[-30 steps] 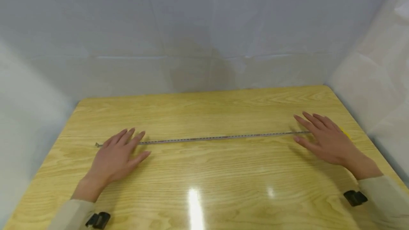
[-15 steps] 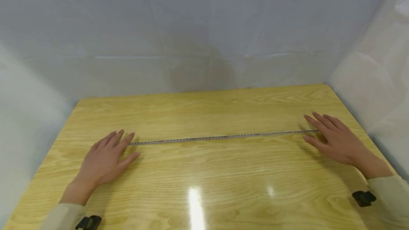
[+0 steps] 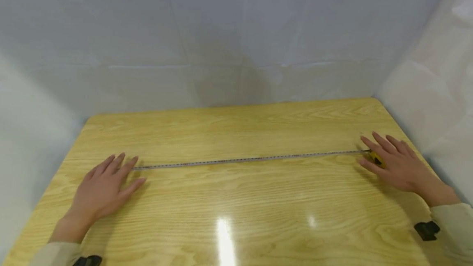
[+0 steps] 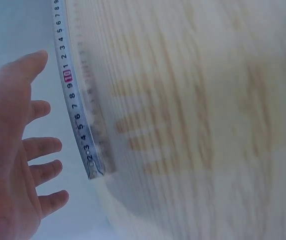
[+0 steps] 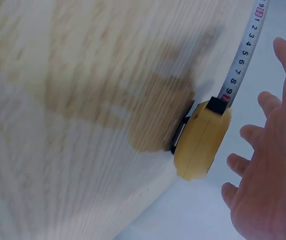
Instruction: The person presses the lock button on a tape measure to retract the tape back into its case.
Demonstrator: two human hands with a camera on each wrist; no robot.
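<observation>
A tape measure lies across the table, its printed metal blade (image 3: 236, 160) drawn out to the left from a yellow case (image 3: 377, 159). My left hand (image 3: 97, 192), fingers spread, is over the blade's left end in the head view. The left wrist view shows that hand (image 4: 5, 140) raised apart from the blade (image 4: 73, 100) and its end hook (image 4: 95, 175). Over the case hovers my right hand (image 3: 400, 167), thumb and fingers spread. In the right wrist view, a gap separates this hand (image 5: 268, 180) from the case (image 5: 203, 145). Neither hand holds anything.
The wood-grain table (image 3: 236, 130) has rounded far corners. Pale sheeting (image 3: 236, 52) stands behind it and along both sides. A black wrist device (image 3: 426, 231) sits below the right sleeve, and another (image 3: 87, 261) below the left one.
My hands have moved apart, the left one leftward and the right one rightward. More of the yellow case now shows between the right thumb and fingers. The tape measure has not visibly moved.
</observation>
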